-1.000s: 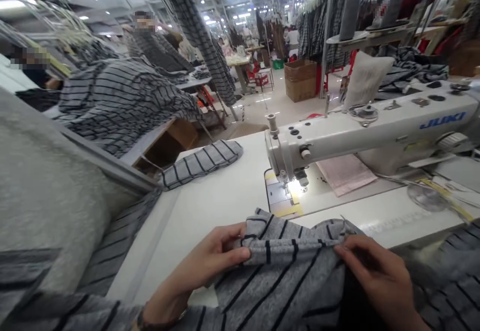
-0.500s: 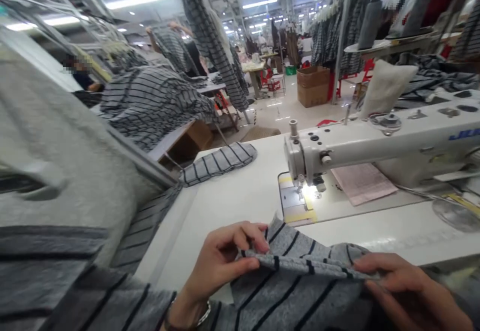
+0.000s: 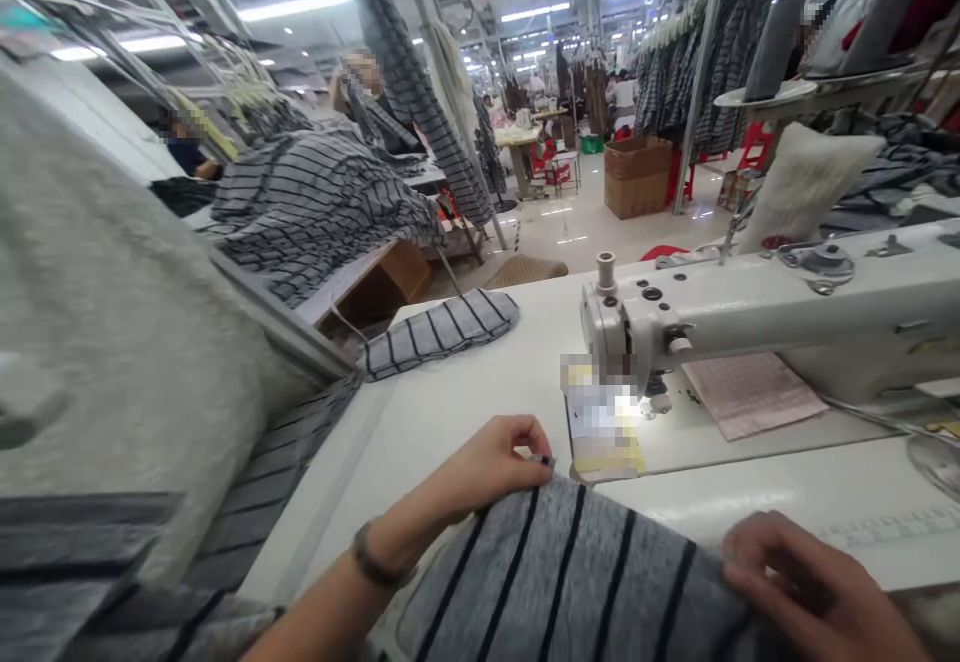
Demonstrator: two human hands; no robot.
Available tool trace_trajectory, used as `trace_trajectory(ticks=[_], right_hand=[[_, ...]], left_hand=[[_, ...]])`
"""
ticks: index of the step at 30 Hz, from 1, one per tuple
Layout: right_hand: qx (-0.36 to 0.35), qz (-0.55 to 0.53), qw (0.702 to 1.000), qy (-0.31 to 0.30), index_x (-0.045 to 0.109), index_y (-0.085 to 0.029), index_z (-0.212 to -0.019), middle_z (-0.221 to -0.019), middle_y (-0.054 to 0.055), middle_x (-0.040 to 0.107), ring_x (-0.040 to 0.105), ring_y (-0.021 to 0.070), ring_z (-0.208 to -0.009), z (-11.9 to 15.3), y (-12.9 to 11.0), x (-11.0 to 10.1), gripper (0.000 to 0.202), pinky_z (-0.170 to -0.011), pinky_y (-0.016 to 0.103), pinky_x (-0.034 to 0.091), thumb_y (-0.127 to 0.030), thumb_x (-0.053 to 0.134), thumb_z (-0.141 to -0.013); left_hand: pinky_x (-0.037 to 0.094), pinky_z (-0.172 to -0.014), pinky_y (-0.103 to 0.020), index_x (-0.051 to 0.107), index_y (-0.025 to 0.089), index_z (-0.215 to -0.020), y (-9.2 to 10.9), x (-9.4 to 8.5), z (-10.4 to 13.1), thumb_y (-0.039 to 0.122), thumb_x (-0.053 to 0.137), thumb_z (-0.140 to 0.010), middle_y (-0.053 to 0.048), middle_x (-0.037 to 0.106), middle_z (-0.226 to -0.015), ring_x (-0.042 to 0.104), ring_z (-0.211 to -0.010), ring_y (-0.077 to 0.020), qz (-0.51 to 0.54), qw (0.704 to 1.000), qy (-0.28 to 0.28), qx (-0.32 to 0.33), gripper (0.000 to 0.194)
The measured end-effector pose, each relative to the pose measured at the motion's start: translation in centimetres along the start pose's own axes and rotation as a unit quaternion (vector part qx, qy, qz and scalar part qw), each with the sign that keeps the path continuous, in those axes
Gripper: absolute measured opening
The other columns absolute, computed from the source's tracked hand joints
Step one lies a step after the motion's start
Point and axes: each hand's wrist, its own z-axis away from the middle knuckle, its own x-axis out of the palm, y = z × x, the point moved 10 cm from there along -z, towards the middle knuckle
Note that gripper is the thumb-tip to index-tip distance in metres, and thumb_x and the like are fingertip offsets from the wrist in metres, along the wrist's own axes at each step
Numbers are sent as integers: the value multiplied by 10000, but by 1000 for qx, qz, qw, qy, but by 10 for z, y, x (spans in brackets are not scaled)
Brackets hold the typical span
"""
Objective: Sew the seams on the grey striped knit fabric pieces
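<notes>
My left hand (image 3: 499,467) pinches the upper corner of a grey knit fabric piece with dark stripes (image 3: 570,572). My right hand (image 3: 810,572), somewhat blurred, is closed on the right end of the same edge. Between them the striped fabric hangs spread and slants down to the right, its lower part beyond the picture. Just past the left hand stands a white sewing machine (image 3: 720,307), its lamp lit over the needle area. A folded striped piece (image 3: 442,332) lies at the far left of the white sewing table (image 3: 442,422).
Under the machine arm rests a pink cloth (image 3: 754,397). A large heap of striped fabric (image 3: 315,202) fills a table behind, where people are at work. Thread cones (image 3: 776,42) stand at the upper right. A cardboard box (image 3: 637,177) sits on the floor.
The rolled or folded edge between my hands has opened out, and the fabric now shows a broad striped face. My left hand has risen slightly. The view has shifted a little.
</notes>
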Motion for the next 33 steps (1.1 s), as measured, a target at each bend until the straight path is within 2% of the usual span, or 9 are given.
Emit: trace_trajectory(ticks=[3,6,9,11,15,17,23,27,33], right_hand=[[19,79,996,28,572,-242,-740,-589,-48,558,530,126,-498,-7,13,5,248,-482,201,440,-433,600,-897],[10,122,991,47,544,-247,-763,-597,-60,541,518,124,-505,-9,15,10,224,-496,204,426,-392,546,-934],[-4,148,989,5,527,-253,-781,-605,-69,549,511,120,-491,-16,17,17,202,-484,203,410,-369,523,-946],[-7,166,986,-27,517,-252,-781,-611,-70,557,520,120,-501,-25,21,13,198,-494,205,409,-358,511,-949],[-6,235,970,-63,525,-245,-774,-637,-45,591,566,147,-555,-63,29,-15,186,-546,240,415,-344,497,-928],[-12,294,953,-74,544,-240,-781,-683,-23,630,608,175,-618,-88,32,-32,162,-583,266,419,-342,518,-903],[-71,473,878,7,644,-215,-866,-811,61,709,663,247,-723,-139,28,-69,152,-630,314,434,-335,552,-875],[-104,517,848,45,662,-212,-827,-783,78,699,649,259,-715,-142,32,-68,194,-641,329,438,-359,548,-884],[-120,534,834,74,670,-218,-783,-737,78,676,628,261,-702,-139,36,-66,245,-645,341,431,-374,524,-903]], left_hand=[[401,-552,-231,556,165,-740,-5,19,-53,136,650,-652,17,586,-734,541,-638,-136,-71,997,6,33,132],[462,-733,-328,603,165,-724,6,25,-67,104,657,-707,-33,623,-865,585,-810,-196,-158,984,36,79,83],[411,-919,-468,630,163,-705,18,33,-53,45,560,-824,-94,631,-1013,549,-1008,-263,-235,962,63,121,181],[422,-914,-485,656,145,-778,18,46,-39,20,490,-875,-125,635,-1028,542,-1003,-274,-281,945,77,150,230],[503,-802,-419,613,48,-1120,28,73,-5,19,419,-922,-171,628,-1085,564,-955,-274,-405,842,219,282,279],[521,-764,-399,579,23,-1162,35,83,1,41,399,-944,-177,632,-1095,581,-940,-271,-423,804,274,316,284],[554,-717,-384,587,47,-1109,59,86,-23,81,408,-951,-167,663,-1056,627,-905,-267,-396,810,301,311,241],[555,-640,-376,609,100,-1017,61,83,-32,73,382,-947,-153,662,-1018,626,-828,-255,-399,803,323,301,239],[550,-583,-373,604,151,-837,60,78,-34,68,357,-940,-116,654,-898,602,-736,-242,-386,807,333,299,281]])
